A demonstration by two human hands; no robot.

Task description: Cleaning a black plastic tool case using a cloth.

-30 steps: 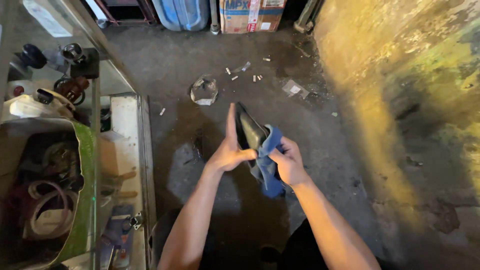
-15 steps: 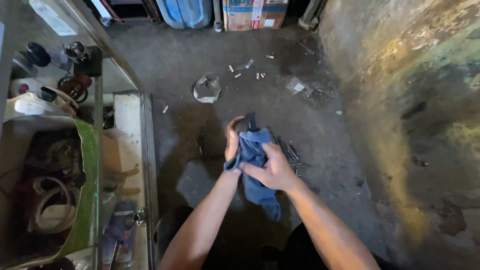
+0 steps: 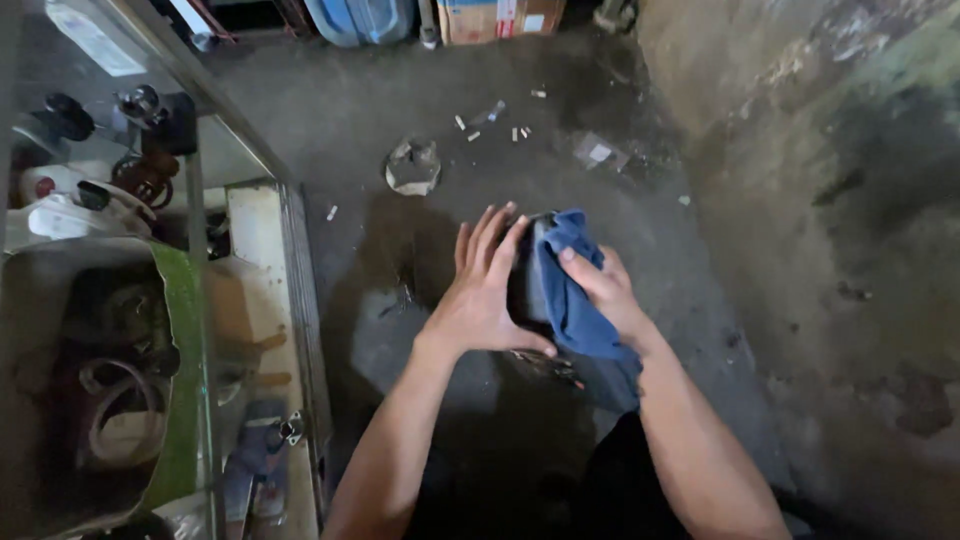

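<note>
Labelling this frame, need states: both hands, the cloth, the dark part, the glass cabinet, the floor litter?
left hand: fingers spread, flat against the dark object
right hand: pressing the blue cloth onto it
blue cloth: crumpled, draped over the object, tail hanging down
dark object: held between both hands, mostly hidden
glass cabinet: cluttered with parts inside
floor litter: scattered, untouched
</note>
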